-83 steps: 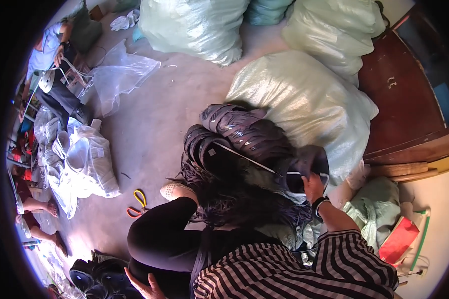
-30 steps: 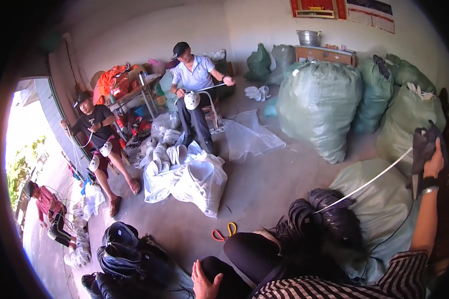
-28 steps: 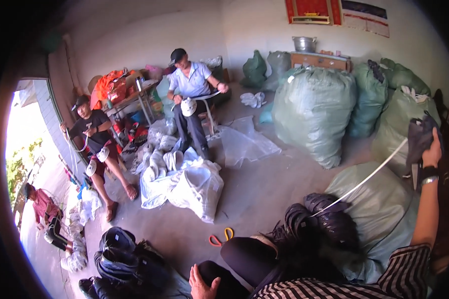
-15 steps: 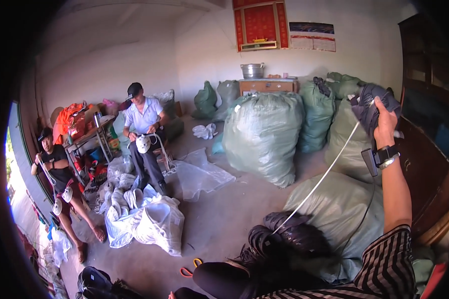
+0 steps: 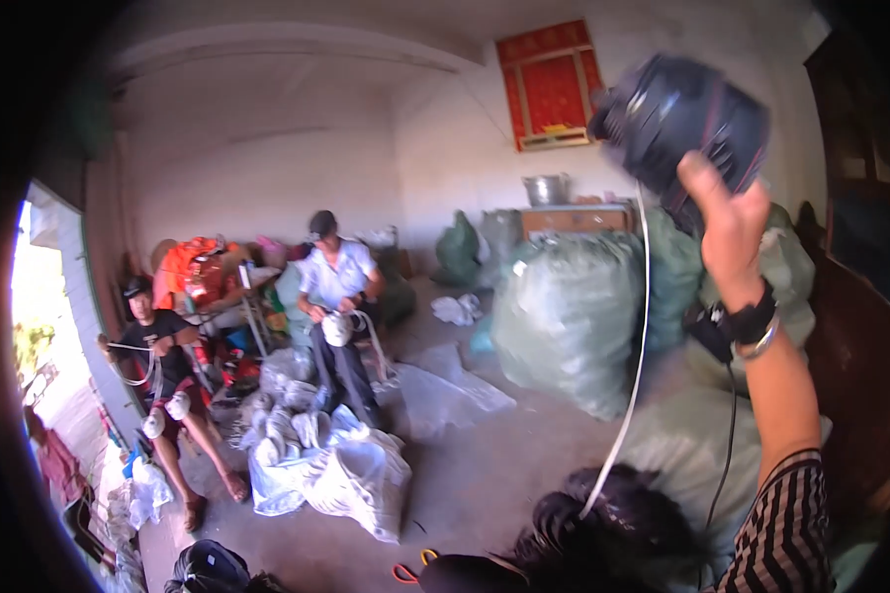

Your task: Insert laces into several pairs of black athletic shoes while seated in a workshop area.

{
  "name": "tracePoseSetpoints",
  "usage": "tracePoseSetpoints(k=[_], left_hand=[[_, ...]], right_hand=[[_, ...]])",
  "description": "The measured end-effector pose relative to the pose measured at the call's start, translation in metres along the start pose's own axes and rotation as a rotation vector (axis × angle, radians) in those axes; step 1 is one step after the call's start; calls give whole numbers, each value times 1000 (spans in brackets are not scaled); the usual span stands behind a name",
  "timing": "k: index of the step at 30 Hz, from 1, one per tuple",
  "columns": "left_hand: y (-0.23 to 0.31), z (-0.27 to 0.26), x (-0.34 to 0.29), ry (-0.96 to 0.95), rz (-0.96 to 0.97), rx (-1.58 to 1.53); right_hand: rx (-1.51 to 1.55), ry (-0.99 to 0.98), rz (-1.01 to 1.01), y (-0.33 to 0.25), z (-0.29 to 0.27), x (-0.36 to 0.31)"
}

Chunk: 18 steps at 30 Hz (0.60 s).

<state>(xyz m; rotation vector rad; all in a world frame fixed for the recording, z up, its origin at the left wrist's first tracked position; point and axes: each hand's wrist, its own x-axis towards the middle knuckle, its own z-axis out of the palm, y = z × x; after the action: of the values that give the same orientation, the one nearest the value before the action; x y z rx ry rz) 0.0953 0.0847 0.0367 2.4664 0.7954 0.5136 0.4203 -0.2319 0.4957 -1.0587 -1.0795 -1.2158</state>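
My right hand [image 5: 730,225] is raised high at the right, its fingers closed round a dark bundle [image 5: 687,124] with thin reddish lines; motion blurs it, and its exact kind is unclear. From under this bundle a white cord [image 5: 645,326] hangs in a slight curve to a second dark, ridged bundle [image 5: 628,514] low by my lap. A black band and a metal bracelet circle my right wrist, and a black cable [image 5: 730,435] trails down from a small box there. My left hand is out of the picture.
Large green woven sacks [image 5: 569,316] stand ahead and to the right. Two people sit at the left handling white cords with pale round pieces. Before them lies an opened white sack [image 5: 351,484] with grey stacked pieces. A drawer cabinet [image 5: 578,219] carries a metal pot.
My right hand has lifted the dark bundle higher and slightly left, and the bundle has turned. The white cord now hangs steeper. The whole view has shifted, the room moving right and down in it.
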Motion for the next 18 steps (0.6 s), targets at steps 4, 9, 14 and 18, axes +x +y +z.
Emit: tracePoseSetpoints(k=[4,9,14,18], left_hand=[[-4,-12,-2,-51,33,-51],[0,-16,-10,-49,-115,-793],[16,-44,-21,86,-211,-1162],[26,-58,-11,219,-278,-1744]], right_hand=[[153,-491,269,7,49,-27],[1380,-547,1172,16,127,-109],[1689,-694,1567,-34,187,-256],[2221,-792,1919,-50,213,-344]])
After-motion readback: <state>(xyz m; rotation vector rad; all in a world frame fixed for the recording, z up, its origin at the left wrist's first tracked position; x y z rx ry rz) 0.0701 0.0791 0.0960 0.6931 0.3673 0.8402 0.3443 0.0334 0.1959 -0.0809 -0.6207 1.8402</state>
